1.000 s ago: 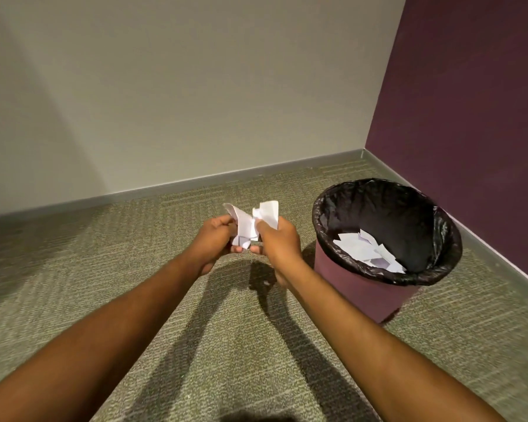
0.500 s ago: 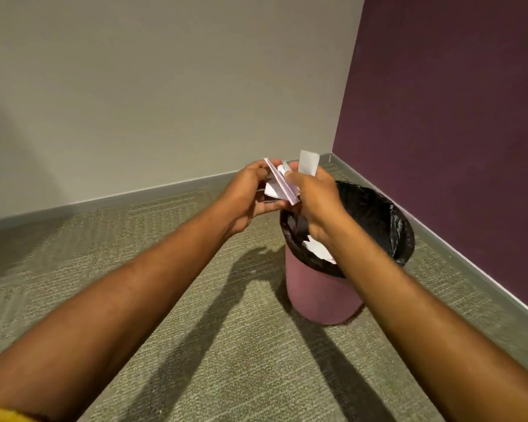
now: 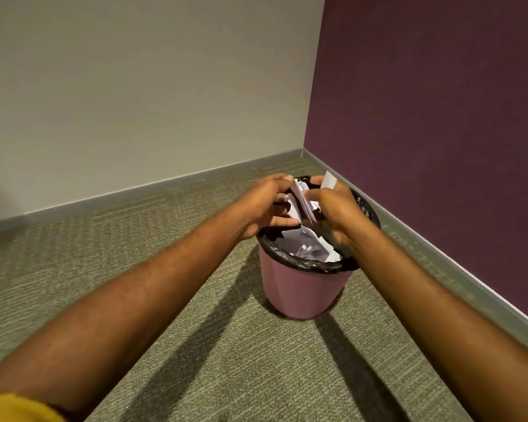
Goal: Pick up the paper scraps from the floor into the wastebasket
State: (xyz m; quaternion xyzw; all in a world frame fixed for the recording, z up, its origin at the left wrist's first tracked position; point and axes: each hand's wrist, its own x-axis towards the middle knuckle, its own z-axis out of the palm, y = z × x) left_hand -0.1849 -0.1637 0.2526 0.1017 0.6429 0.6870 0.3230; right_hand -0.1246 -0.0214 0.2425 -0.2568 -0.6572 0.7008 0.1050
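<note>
Head view, looking forward and down into a room corner. Both bare forearms reach out over a round, dusty-pink plastic wastebasket (image 3: 302, 287) lined with a crinkled black plastic bag (image 3: 305, 264) whose edge is folded over the rim. The left hand (image 3: 265, 205) and right hand (image 3: 333, 211) meet above the basket's mouth and together grip a bunch of torn white paper scraps (image 3: 301, 202). The left hand's fingers curl over the top of the bunch with its thumb underneath. The right hand's fingers are curled around the other side, and one white strip (image 3: 329, 179) stands up past its knuckles. The held scraps are in the air directly over the opening, not touching the liner. Further white paper pieces (image 3: 310, 245) lie inside the basket, below the hands. The basket stands upright on grey-green, short-pile carpet (image 3: 226, 360), near the grey baseboard (image 3: 439, 254) of a dark purple wall (image 3: 439, 117) on the right; a pale beige wall (image 3: 134, 102) closes the far side. The arms cast dark shadows (image 3: 201, 330) across the carpet towards the basket's foot. A mustard-yellow sleeve edge (image 3: 13, 406) shows at the lower left corner, on the left arm
</note>
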